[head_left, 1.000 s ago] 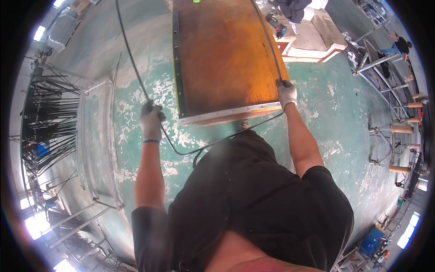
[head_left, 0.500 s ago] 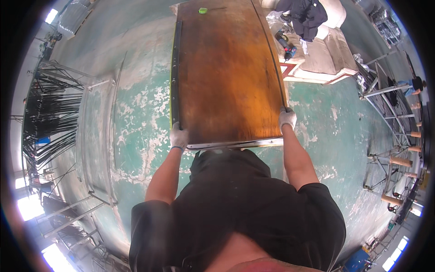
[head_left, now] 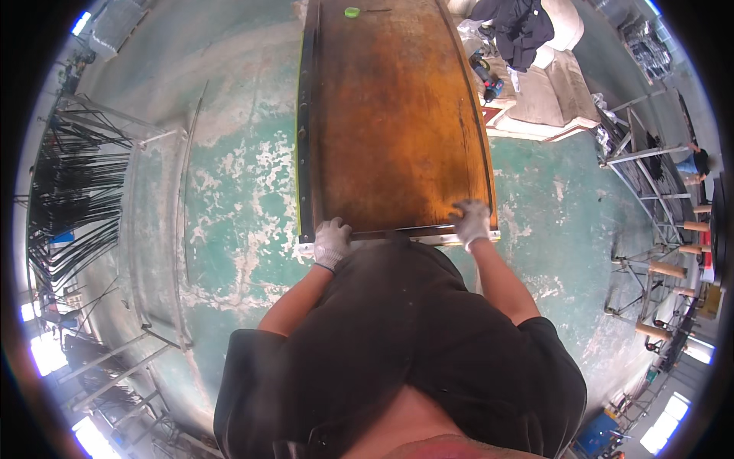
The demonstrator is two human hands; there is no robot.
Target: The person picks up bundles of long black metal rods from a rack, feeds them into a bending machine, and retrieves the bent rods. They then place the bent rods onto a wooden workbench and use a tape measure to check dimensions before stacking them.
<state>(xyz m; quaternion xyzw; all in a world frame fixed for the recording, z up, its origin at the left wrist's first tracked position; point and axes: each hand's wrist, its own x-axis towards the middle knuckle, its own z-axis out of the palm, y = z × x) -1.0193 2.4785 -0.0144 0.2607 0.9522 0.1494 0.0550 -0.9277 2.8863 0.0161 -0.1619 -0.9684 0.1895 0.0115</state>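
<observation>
A long table with a worn brown wooden top (head_left: 397, 130) stretches away in front of me. Along its sides and near end runs a thin dark metal frame (head_left: 417, 233). My left hand (head_left: 332, 242), in a whitish work glove, curls its fingers over the near bar by the left corner. At the right corner my right hand (head_left: 472, 220), gloved likewise, has its fingers apart and reaching inward over the bar; its fingertips are partly blurred. A green round object (head_left: 352, 12), perhaps a tape measure, lies at the table's far end.
A beige sofa (head_left: 535, 96) stands beyond the table on the right, holding dark clothing (head_left: 520, 30) and a cordless drill (head_left: 488, 83). A rack of black bars (head_left: 80, 180) is at the left. Metal racks with rollers (head_left: 665, 268) line the right side.
Both hands have left the side edges and moved inward to the near bar. My right hand has loosened and spread its fingers. The table appears slightly farther right in view.
</observation>
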